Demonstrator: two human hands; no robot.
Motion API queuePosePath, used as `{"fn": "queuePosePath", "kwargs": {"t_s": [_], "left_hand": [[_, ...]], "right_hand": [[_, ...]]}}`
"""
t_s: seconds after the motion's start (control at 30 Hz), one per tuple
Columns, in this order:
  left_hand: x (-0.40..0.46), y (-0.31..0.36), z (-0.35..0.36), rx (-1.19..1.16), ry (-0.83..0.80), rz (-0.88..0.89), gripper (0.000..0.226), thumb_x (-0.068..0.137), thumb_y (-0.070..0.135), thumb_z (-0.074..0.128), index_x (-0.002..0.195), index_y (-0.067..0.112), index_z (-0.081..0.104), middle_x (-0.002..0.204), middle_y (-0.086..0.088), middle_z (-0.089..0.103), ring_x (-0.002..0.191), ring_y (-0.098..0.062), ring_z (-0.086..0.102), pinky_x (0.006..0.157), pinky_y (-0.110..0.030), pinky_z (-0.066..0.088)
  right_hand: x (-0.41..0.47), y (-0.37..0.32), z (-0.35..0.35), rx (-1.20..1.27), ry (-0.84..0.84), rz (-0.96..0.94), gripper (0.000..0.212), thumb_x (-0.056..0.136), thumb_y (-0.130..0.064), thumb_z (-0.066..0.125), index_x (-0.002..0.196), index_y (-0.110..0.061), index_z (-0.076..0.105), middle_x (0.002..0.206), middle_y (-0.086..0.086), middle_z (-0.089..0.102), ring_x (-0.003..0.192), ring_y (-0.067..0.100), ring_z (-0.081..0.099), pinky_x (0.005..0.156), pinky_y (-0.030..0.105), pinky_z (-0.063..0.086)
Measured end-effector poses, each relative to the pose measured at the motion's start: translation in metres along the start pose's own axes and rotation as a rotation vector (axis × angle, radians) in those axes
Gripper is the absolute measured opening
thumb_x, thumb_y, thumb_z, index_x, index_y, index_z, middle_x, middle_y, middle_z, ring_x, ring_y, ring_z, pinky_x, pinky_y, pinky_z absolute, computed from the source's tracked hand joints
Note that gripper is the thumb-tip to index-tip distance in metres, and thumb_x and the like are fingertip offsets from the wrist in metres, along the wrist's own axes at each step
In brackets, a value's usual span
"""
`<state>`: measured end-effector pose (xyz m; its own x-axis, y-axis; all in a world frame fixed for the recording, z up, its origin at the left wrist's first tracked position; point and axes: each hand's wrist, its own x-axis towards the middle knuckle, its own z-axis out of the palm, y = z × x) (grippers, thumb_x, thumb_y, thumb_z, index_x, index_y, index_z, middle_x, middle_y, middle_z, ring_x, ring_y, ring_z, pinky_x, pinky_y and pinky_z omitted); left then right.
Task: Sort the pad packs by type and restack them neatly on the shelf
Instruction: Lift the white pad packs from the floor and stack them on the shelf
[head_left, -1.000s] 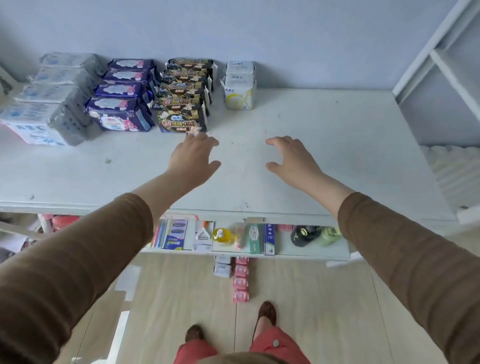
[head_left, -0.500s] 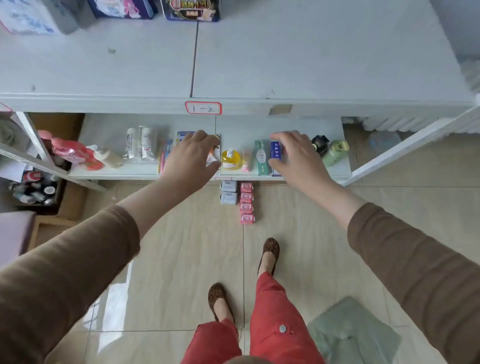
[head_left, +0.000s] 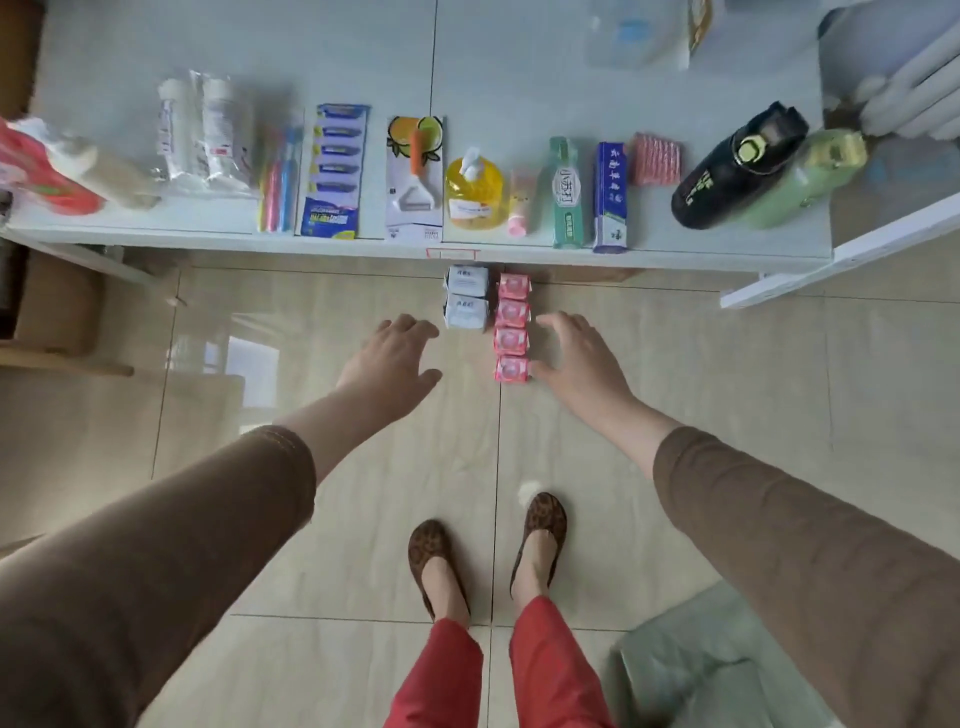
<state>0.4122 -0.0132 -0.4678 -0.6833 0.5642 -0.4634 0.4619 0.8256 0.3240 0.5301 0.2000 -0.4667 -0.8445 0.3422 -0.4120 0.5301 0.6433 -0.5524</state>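
On the floor tiles under the shelf edge lie two rows of pad packs. Several pink packs (head_left: 512, 332) run in a line toward me, and two white packs (head_left: 467, 304) lie to their left. My left hand (head_left: 389, 364) hovers left of the white packs with its fingers spread and holds nothing. My right hand (head_left: 579, 358) is just right of the pink row, fingers relaxed, its thumb close to the nearest pink pack; I cannot tell whether it touches.
The low white shelf (head_left: 156, 228) carries toothbrushes, a razor pack (head_left: 335, 171), a peeler, a yellow soap bottle (head_left: 475, 189), toothpaste boxes, and a black (head_left: 737, 166) and a green flask. My feet stand below the packs. A green mat (head_left: 711, 670) lies at lower right.
My view has dropped from the top shelf, with its sorted pad stacks, to the floor. Both hands have come down from the shelf top to either side of the packs on the floor.
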Motion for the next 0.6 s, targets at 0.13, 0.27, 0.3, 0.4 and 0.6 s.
{"fn": "queuePosePath", "kwargs": {"t_s": [0.13,0.27,0.3,0.4,0.6], "left_hand": [[0.067,-0.031,0.079,-0.04,-0.018,-0.037,0.058,0.088,0.032,0.065,0.142,0.02,0.044,0.138,-0.005,0.046,0.126,-0.027,0.043,0.103,-0.038,0.037],[0.139,-0.059,0.142,-0.079,0.0,-0.076,0.061,0.089,0.03,0.066,0.143,0.018,0.042,0.141,-0.008,0.044,0.129,-0.03,0.041,0.105,-0.039,0.035],[0.156,-0.066,0.155,-0.082,0.005,-0.081,0.061,0.089,0.03,0.066,0.144,0.018,0.042,0.142,-0.009,0.043,0.13,-0.03,0.041,0.107,-0.038,0.034],[0.204,-0.087,0.186,-0.068,0.032,-0.072,0.063,0.089,0.029,0.066,0.145,0.016,0.04,0.143,-0.011,0.042,0.132,-0.031,0.04,0.109,-0.038,0.031],[0.281,-0.121,0.227,-0.007,0.101,-0.043,0.066,0.088,0.029,0.065,0.147,0.019,0.036,0.146,-0.01,0.038,0.133,-0.031,0.038,0.108,-0.041,0.034]], "right_hand": [[0.057,0.05,0.077,0.062,-0.057,0.019,0.054,0.085,-0.017,0.067,0.135,-0.017,0.047,0.128,0.004,0.052,0.117,0.026,0.054,0.094,0.037,0.046],[0.119,0.093,0.145,0.089,-0.095,0.059,0.063,0.082,-0.015,0.066,0.14,-0.018,0.041,0.127,0.008,0.053,0.113,0.029,0.056,0.092,0.037,0.049],[0.135,0.102,0.16,0.077,-0.105,0.055,0.066,0.083,-0.015,0.067,0.142,-0.017,0.039,0.13,0.01,0.054,0.115,0.031,0.055,0.093,0.038,0.049],[0.179,0.127,0.198,-0.018,-0.096,0.003,0.063,0.084,-0.015,0.069,0.14,-0.008,0.04,0.137,0.014,0.05,0.121,0.033,0.051,0.089,0.031,0.041],[0.248,0.149,0.254,-0.154,-0.01,-0.097,0.075,0.08,-0.024,0.073,0.145,-0.012,0.038,0.14,0.012,0.046,0.13,0.032,0.039,0.106,0.036,0.032]]}}
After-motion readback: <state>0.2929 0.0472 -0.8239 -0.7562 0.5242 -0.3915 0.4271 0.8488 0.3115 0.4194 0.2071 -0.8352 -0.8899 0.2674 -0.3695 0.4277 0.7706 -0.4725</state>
